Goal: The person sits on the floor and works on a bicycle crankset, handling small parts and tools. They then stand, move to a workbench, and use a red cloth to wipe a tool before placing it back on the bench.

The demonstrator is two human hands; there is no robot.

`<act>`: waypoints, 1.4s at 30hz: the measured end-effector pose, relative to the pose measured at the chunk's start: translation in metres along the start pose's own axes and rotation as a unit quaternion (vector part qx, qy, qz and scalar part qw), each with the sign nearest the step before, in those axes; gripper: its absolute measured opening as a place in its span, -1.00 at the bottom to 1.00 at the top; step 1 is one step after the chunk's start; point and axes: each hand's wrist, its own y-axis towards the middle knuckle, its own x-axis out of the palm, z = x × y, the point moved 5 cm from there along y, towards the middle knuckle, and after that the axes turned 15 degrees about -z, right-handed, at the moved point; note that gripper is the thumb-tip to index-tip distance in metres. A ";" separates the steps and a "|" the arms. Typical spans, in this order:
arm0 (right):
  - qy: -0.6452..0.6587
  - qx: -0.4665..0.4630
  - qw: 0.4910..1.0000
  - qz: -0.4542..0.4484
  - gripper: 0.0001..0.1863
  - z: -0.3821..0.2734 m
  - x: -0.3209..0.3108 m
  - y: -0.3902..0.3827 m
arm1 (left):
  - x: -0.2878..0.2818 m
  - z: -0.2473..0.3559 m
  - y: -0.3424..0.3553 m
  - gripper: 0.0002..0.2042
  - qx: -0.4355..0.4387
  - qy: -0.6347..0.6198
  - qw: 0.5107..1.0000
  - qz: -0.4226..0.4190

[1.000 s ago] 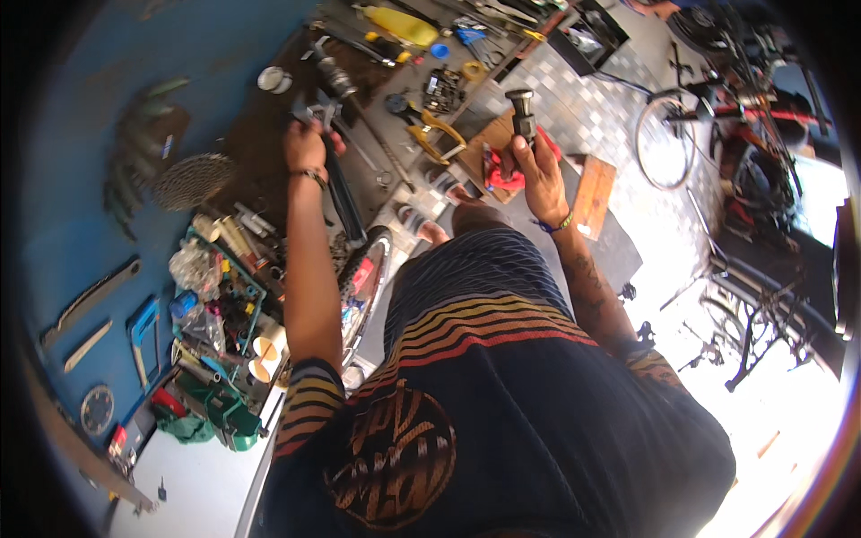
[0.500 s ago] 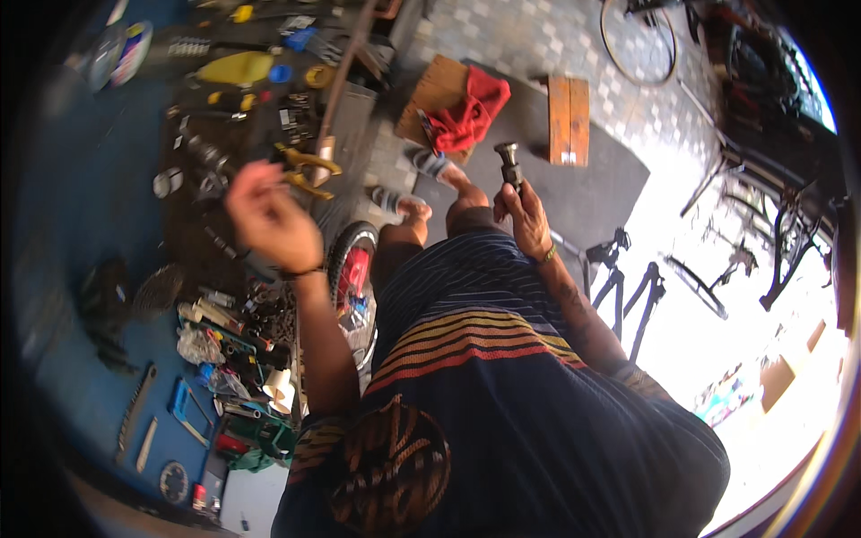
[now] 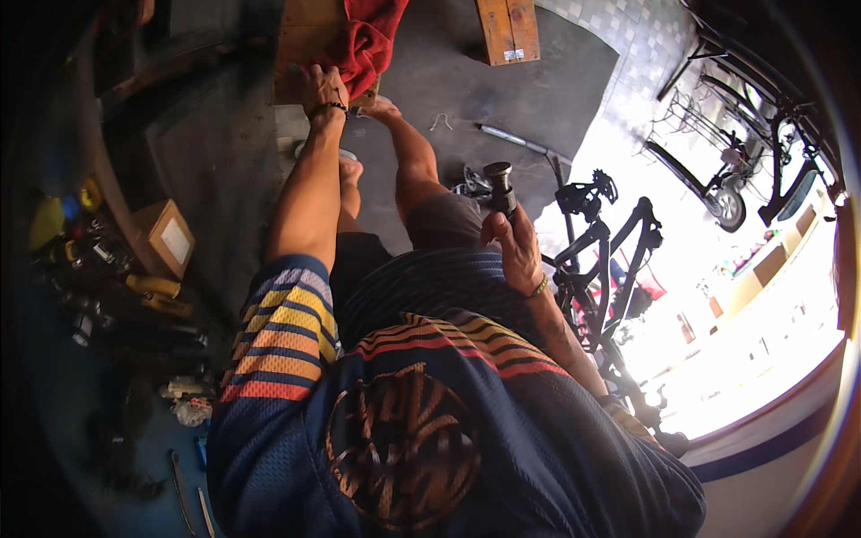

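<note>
My right hand (image 3: 515, 247) is wrapped round a short dark metal tool (image 3: 500, 184) with a wide round flat head, held upright in front of my waist. Stretched out ahead, my left hand (image 3: 325, 91) is at a wooden box (image 3: 303, 40), right at the edge of a red cloth (image 3: 369, 45) draped over it. Its fingers are bent and closed downward. Whatever lies under the fingertips is hidden by the hand.
A second wooden box (image 3: 508, 31) stands on the dark mat (image 3: 439, 81). A bicycle frame (image 3: 605, 242) is at my right, with a metal bar (image 3: 511, 136) near it. A cardboard box (image 3: 166, 235) and yellow-handled tools (image 3: 157, 287) lie on the left.
My left hand has gone from above the tool-covered bench to the wooden box with the red cloth. My view has turned, and the right hand keeps hold of the metal tool.
</note>
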 end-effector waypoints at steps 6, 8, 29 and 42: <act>-0.019 -0.076 0.997 -0.020 -0.52 -0.042 -0.011 0.007 | -0.151 0.036 -0.124 -0.84 0.055 -0.548 0.834 0.018; -0.036 -0.119 0.991 -0.045 -0.51 -0.075 -0.015 0.008 | -0.214 0.046 -0.190 -0.81 0.112 -0.759 0.640 0.043; -0.431 -0.489 0.599 -0.465 -0.66 -0.292 0.217 -0.147 | -0.400 0.034 -0.643 -0.72 -0.178 -0.293 0.873 0.346; -0.468 -0.305 0.501 -0.661 -0.46 -0.155 0.290 -0.150 | -0.245 0.066 -0.716 -0.68 -0.141 -0.773 0.326 0.525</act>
